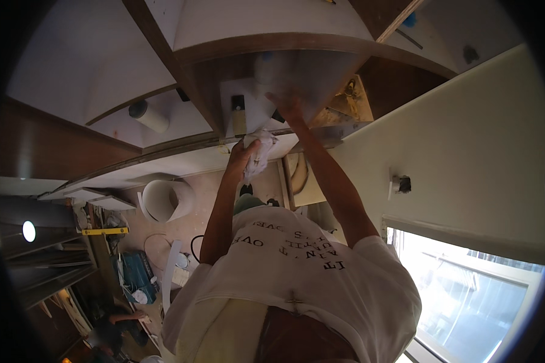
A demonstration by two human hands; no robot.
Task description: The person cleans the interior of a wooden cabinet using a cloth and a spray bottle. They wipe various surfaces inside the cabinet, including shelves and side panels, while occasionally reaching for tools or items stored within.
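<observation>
My left hand is closed around a crumpled white cloth at the front edge of a curved wooden shelf unit. My right hand, blurred, reaches into the middle compartment, thumb spread. Just beyond it is a blurred whitish object with a blue spot; whether my fingers touch it cannot be told. A small dark object lies beside my right wrist, partly hidden. Left of that, a beige and black block-shaped object lies on the compartment floor. A white cylinder with a dark end lies in the compartment to the left.
Wooden dividers separate the compartments. Below stand a rolled white sheet, a yellow spirit level and a teal tool case. Another person is at the lower left. A wall with an opening and a bright window are on the right.
</observation>
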